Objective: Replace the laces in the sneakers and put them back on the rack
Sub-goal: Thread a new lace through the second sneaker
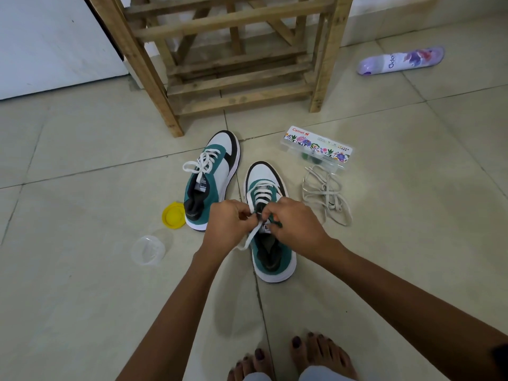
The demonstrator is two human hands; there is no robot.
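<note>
Two teal, white and black sneakers stand on the tiled floor. The left sneaker has its white lace tied in a bow. Over the right sneaker, my left hand and my right hand each pinch an end of its white lace above the tongue. One lace end trails toward the lower left. A loose pile of old off-white laces lies on the floor right of the shoes. The wooden rack stands behind them.
A yellow lid and a clear plastic cup lie left of the shoes. A Camel paint box sits right of them, a purple spray can further back right. My bare feet are at the bottom.
</note>
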